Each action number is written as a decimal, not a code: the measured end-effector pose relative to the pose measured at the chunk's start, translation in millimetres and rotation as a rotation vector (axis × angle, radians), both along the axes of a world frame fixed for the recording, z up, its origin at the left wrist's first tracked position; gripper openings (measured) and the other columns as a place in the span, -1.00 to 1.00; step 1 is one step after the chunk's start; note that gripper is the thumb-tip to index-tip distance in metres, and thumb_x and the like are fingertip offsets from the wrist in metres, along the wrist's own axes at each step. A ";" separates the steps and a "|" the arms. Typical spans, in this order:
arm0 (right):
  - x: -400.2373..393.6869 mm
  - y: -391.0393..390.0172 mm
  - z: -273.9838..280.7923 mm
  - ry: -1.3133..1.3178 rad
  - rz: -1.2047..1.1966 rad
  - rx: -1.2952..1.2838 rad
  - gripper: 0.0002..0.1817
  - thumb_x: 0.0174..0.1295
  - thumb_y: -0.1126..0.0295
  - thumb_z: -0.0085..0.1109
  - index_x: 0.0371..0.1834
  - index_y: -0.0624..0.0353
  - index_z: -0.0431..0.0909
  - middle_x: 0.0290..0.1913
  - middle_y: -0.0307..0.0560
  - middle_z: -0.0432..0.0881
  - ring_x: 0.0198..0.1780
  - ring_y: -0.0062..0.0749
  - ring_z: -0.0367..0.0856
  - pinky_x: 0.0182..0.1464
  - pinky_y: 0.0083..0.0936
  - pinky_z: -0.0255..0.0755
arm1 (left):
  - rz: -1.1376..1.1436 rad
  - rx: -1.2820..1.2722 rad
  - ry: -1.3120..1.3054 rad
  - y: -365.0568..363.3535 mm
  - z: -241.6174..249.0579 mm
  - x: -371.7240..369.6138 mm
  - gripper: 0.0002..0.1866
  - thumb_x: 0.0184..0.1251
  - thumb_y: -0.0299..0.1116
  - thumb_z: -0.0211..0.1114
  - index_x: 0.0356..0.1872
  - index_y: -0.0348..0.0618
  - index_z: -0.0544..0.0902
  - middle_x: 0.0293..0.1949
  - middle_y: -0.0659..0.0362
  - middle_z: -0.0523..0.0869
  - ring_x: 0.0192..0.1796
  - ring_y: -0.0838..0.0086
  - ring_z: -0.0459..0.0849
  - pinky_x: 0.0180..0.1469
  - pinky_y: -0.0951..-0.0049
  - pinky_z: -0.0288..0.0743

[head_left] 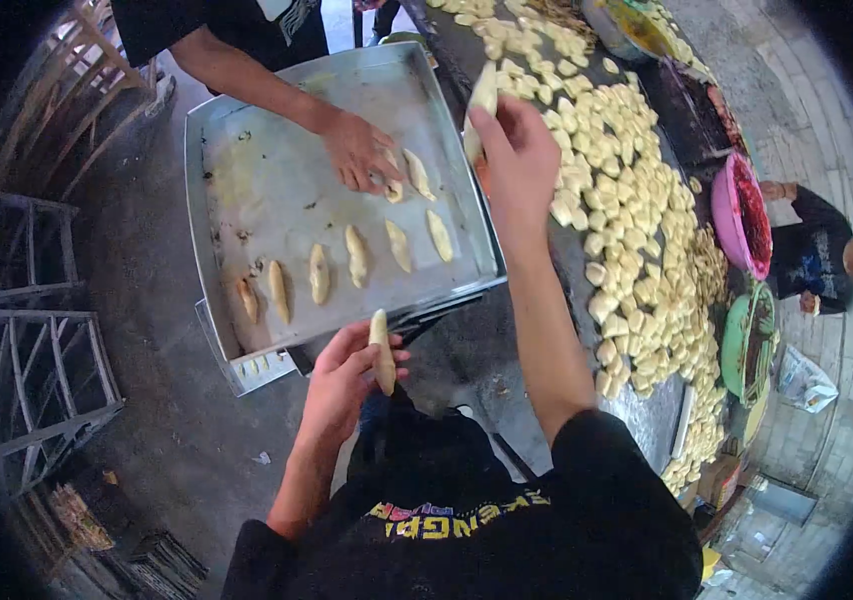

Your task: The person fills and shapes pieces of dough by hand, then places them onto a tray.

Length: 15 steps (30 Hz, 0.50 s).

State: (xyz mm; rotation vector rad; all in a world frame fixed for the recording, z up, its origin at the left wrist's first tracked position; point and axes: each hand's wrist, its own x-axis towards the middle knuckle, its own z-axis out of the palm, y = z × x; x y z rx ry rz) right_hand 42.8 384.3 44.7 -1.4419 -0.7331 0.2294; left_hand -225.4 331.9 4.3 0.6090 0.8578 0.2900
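My left hand (347,375) holds a long, tapered dough piece (383,352) upright between thumb and fingers, just off the near edge of a metal tray (277,220). In my right hand (522,165), raised at the tray's right side, another pale dough piece (484,92) is pinched. Several shaped dough pieces lie in a slanting row on the tray, among them one at the row's right end (439,236). A co-worker's hand (355,150) reaches in from the top and touches a dough piece on the tray.
Many small dough lumps (637,240) cover the dark table at right. Beyond them are a pink basin (743,215) and a green basin (747,345). Another person (815,240) is at far right. Metal frames (37,370) stand at left, and a lower tray (257,372) shows underneath.
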 end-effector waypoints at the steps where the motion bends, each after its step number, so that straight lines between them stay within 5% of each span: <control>1: 6.4 33.8 -5.9 -0.061 -0.053 -0.025 -0.74 0.22 0.40 0.40 -0.12 0.33 0.63 -0.38 -0.23 0.64 -0.36 -0.64 0.51 -0.27 -0.61 0.45 | 0.068 0.002 -0.005 12.3 1.4 -3.1 -0.59 0.45 -0.49 0.06 0.29 -0.32 0.41 0.10 -0.10 0.63 0.09 0.10 0.70 0.08 0.11 0.66; 4: 42.1 127.3 -94.5 -0.414 -0.130 -0.118 -0.75 0.15 0.41 0.37 -0.15 0.30 0.64 -0.23 0.09 0.68 -0.25 -0.09 0.68 -0.17 -0.34 0.53 | 0.159 0.019 -0.011 46.1 -1.5 -5.2 -0.55 0.40 -0.51 0.06 0.31 -0.31 0.40 0.13 -0.10 0.62 0.11 0.10 0.69 0.10 0.11 0.65; 6: 47.5 140.4 -152.6 -0.800 -0.027 -0.772 -0.77 0.19 0.41 0.31 -0.13 0.30 0.63 -0.23 0.10 0.69 -0.18 0.00 0.69 -0.09 -0.29 0.54 | 0.211 0.026 -0.037 63.3 0.0 -0.7 -0.55 0.39 -0.49 0.06 0.30 -0.32 0.41 0.13 -0.09 0.62 0.13 0.10 0.67 0.13 0.10 0.63; 9: 27.5 114.4 -155.0 -0.637 -0.084 -0.494 -0.75 0.23 0.40 0.29 -0.07 0.27 0.62 -0.14 0.12 0.70 -0.13 0.00 0.71 -0.07 -0.29 0.56 | 0.289 0.074 -0.018 90.1 -6.0 14.5 -0.54 0.41 -0.41 0.10 0.29 -0.34 0.41 0.11 -0.06 0.63 0.13 0.17 0.66 0.18 0.16 0.57; 13: -32.1 47.4 -98.1 -0.062 0.331 -0.552 -0.65 0.21 0.35 0.36 0.00 0.28 0.60 -0.15 0.08 0.70 -0.18 -0.13 0.73 -0.16 -0.34 0.60 | 0.365 0.122 -0.004 125.2 -35.7 61.3 -0.56 0.50 -0.35 0.08 0.33 -0.28 0.41 0.02 0.13 0.61 -0.04 0.44 0.62 0.08 0.39 0.49; 15: -50.4 40.2 -87.2 -0.104 0.330 -0.532 -0.65 0.21 0.38 0.37 0.01 0.30 0.59 -0.18 0.04 0.70 -0.19 -0.21 0.73 -0.18 -0.37 0.60 | 0.337 0.153 -0.009 136.8 -41.0 91.4 -0.56 0.51 -0.30 0.11 0.32 -0.26 0.45 0.04 0.13 0.63 0.05 0.44 0.61 0.15 0.37 0.48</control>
